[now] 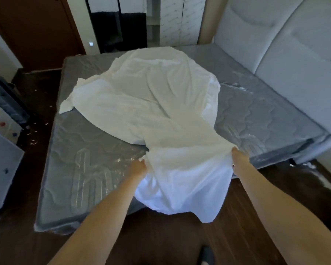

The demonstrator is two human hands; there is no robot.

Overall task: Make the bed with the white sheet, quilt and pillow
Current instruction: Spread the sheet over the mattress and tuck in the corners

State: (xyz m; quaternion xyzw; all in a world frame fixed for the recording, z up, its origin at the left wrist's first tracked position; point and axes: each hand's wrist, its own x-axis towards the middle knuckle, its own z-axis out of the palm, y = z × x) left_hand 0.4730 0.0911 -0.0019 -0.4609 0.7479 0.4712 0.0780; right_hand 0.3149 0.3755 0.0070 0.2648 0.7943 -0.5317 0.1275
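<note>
- Head view — you have one white sheet in sight, lying crumpled across the middle of one bare grey mattress, with its near end drawn off the mattress's foot edge and hanging over the dark wood floor.
- Two hands are on it: your left hand has its fingers curled into a bunch of the sheet's near edge, and your right hand grips the same edge further right, fingers closed in the cloth.
- The stretch of sheet between your hands sags in a loose fold.
- The mattress shows glossy, plastic-looking reflections on its quilted top.
- Around you: one padded pale headboard along the right side, one brown door at the back left, a wardrobe behind the bed, and grey storage boxes at the left — small scraps litter the floor beside them.
</note>
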